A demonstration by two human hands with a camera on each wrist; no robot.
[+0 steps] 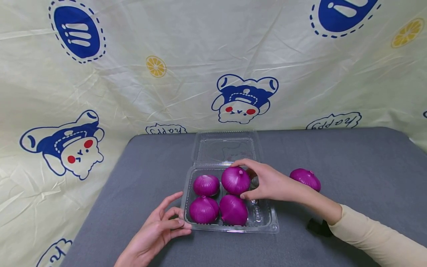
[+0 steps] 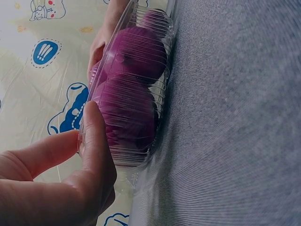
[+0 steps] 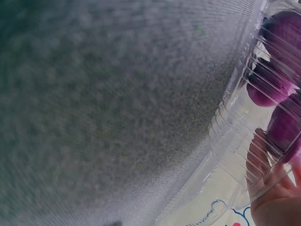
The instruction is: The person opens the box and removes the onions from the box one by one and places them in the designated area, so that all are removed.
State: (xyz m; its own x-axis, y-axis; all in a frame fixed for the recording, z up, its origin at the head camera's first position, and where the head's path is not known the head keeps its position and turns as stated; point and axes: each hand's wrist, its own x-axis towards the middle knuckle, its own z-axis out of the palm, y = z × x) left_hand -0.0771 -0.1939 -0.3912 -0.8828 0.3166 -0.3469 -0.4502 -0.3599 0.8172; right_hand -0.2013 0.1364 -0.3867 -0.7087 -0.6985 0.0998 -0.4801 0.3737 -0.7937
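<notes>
A clear plastic clamshell container lies with its lid folded back. Three red onions sit in it: one at the back left, one at the front left and one at the front right. My right hand grips another red onion between thumb and fingers at the back, beside the back-left one. Whether that onion touches the container's floor is hidden. With thumb and fingers, my left hand pinches the container's front-left rim, as the left wrist view also shows.
One more red onion lies on the grey tabletop to the right, partly behind my right forearm. A small black object lies under that forearm. A pale printed cloth hangs behind the table.
</notes>
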